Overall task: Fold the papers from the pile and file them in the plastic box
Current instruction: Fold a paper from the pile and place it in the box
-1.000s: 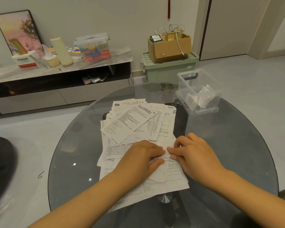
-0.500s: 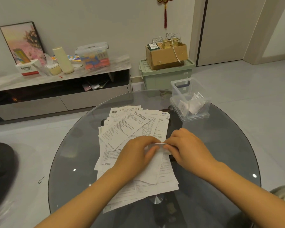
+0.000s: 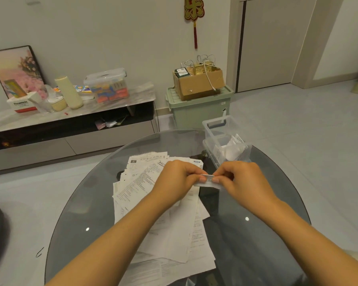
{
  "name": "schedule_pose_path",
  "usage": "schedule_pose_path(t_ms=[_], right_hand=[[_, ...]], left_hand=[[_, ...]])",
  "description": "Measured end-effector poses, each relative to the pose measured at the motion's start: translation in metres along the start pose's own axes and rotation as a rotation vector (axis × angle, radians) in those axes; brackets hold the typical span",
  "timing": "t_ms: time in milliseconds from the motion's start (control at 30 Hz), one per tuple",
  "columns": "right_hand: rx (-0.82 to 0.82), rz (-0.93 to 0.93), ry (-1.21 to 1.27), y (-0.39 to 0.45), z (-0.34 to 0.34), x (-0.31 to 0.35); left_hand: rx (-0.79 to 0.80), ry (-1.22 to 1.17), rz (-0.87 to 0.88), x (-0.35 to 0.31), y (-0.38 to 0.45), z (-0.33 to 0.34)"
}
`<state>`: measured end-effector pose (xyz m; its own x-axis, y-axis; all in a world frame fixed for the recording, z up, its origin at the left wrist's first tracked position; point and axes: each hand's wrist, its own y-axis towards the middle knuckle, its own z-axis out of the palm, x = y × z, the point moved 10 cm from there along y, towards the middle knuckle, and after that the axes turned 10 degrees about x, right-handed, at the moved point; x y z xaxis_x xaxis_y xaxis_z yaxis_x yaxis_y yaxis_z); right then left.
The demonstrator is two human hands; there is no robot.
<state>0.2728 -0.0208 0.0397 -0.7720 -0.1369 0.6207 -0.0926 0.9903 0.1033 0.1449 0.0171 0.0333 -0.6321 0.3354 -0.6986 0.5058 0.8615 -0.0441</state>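
A small folded paper [image 3: 208, 181] is pinched between both hands above the round glass table [image 3: 277, 203]. It is gripped at its left end by the curled fingers and thumb of the left hand [image 3: 177, 178] and at its right end by those of the right hand [image 3: 241, 179]. The pile of printed papers [image 3: 153, 213] is spread on the glass below the hands. The clear plastic box [image 3: 221, 141], with folded papers inside, is set at the table's far right edge.
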Motion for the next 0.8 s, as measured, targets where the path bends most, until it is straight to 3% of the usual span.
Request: schedule_pose_path(t_ms=[400, 601, 801], right_hand=[[-0.167, 0.163, 0.003, 0.053, -0.06, -0.036], [-0.129, 0.327, -0.163, 0.093, -0.07, -0.058], [0.038, 0.462, -0.444, 0.112, -0.056, -0.073]], left_hand=[[-0.079, -0.144, 0.126, -0.042, 0.087, -0.017], [-0.027, 0.148, 0.115, -0.052, 0.144, -0.013], [0.234, 0.493, 0.074, -0.04, 0.179, 0.02]])
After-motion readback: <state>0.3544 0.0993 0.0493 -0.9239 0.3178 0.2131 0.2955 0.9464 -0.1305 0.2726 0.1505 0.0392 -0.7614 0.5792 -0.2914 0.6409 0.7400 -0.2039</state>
